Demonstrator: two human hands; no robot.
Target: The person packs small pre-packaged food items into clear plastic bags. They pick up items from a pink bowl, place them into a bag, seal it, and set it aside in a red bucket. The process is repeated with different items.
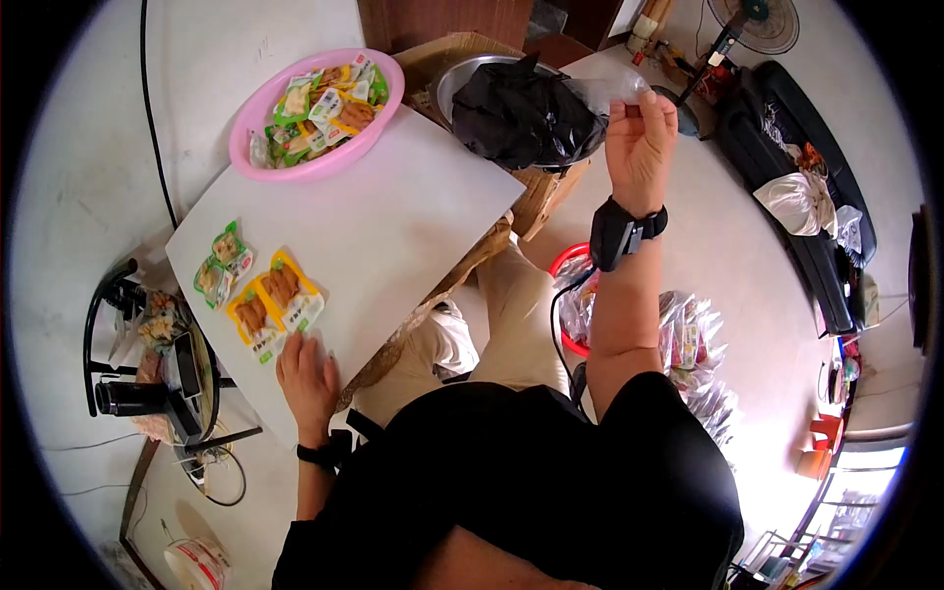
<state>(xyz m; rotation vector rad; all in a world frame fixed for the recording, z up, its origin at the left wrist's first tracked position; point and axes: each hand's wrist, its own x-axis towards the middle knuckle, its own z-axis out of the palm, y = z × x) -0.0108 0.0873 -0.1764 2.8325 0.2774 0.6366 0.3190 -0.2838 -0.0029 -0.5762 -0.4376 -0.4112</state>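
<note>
My right hand (pixel 643 140) is raised at the upper right, its fingertips closed on the edge of a clear plastic bag (pixel 616 87). The bag trails over a black plastic bag (pixel 516 110) lying in a metal basin (pixel 451 81). My left hand (pixel 306 376) rests on the white table (pixel 369 221), fingers slightly apart, at the lower edge of yellow-edged snack packets (pixel 282 284). Green-edged snack packets (pixel 225 258) lie just beyond, to the left. At the table's far side stands a pink plastic basin (pixel 317 171) with many small packets in it.
Below my right forearm are a red basin (pixel 562 258) with clear packaging and several filled clear bags (pixel 693 339) on the floor. A cardboard box (pixel 549 195) stands under the metal basin. To the left is a chair (pixel 92 339) holding a black bottle (pixel 133 398).
</note>
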